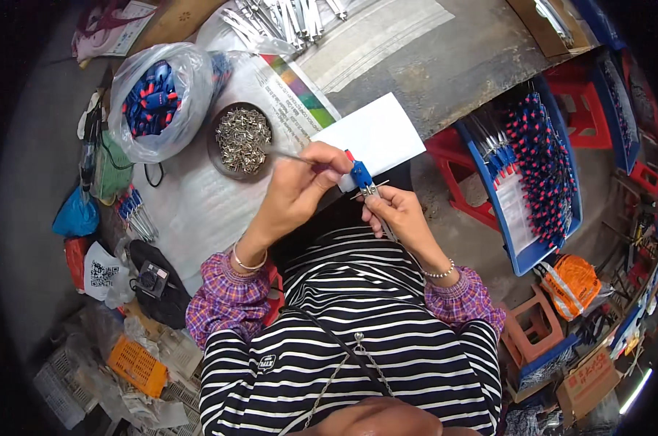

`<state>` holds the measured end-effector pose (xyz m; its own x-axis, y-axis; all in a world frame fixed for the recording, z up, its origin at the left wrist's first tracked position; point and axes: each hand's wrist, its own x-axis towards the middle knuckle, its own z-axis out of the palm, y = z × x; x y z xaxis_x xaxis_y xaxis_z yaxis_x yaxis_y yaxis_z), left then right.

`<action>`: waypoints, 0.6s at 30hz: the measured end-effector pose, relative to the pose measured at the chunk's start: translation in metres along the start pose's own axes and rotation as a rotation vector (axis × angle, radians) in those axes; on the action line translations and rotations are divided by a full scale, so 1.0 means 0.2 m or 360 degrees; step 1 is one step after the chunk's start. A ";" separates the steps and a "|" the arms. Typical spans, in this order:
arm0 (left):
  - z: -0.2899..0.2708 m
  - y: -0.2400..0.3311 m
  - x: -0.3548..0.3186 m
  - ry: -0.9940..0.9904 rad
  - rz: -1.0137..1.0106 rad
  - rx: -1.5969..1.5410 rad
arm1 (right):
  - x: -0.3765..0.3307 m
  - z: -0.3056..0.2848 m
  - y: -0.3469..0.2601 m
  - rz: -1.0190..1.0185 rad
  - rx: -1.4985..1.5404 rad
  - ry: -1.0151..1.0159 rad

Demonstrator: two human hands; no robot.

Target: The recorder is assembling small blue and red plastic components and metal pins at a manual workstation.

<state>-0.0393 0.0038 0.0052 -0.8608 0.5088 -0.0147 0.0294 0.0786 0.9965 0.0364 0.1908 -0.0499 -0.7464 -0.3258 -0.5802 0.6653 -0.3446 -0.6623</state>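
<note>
Blue and red plastic marks the small handle piece with a bright metal end (pixel 361 176), which sits between the two hands just above the striped shirt. The right hand (pixel 399 216) pinches the metal end from below, fingertips closed tightly on it, the blue part standing up past them. The left hand (pixel 300 187) has thumb and fingers pressed together on a thin grey metal rod (pixel 289 155), whose free end sticks out to the far side of the knuckles while the near end runs toward the blue piece; whether the rod touches it cannot be told.

The piece looks light and stiff, hard plastic over steel, unlikely to bend or break, but small and smooth enough to twist or slip in a loose pinch. The metal neck just beyond the right fingertips seems the surest place to grip, leaving the plastic free.

Beyond the left fingers lies a round dark bowl of small silvery metal clips (pixel 242 139), and past that a clear plastic bag of blue and red handles (pixel 154 98). Just above both hands rests a white sheet of paper (pixel 376 134).
</note>
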 end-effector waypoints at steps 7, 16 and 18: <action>0.11 0.18 0.00 -0.0229 0.0662 0.0419 | 0.03 0.00 0.01 -0.0070 -0.0016 -0.0044; 0.07 -0.09 0.07 0.0067 0.0346 0.0145 | 0.03 0.01 0.01 -0.0059 -0.0001 -0.0066; 0.06 -0.02 0.05 0.0004 0.0424 0.0176 | 0.03 0.01 0.01 -0.0053 0.0007 -0.0039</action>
<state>-0.0431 0.0187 -0.0002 -0.8166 0.5218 0.2470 0.3101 0.0356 0.9500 0.0329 0.1873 -0.0537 -0.7677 -0.3357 -0.5458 0.6400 -0.3596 -0.6790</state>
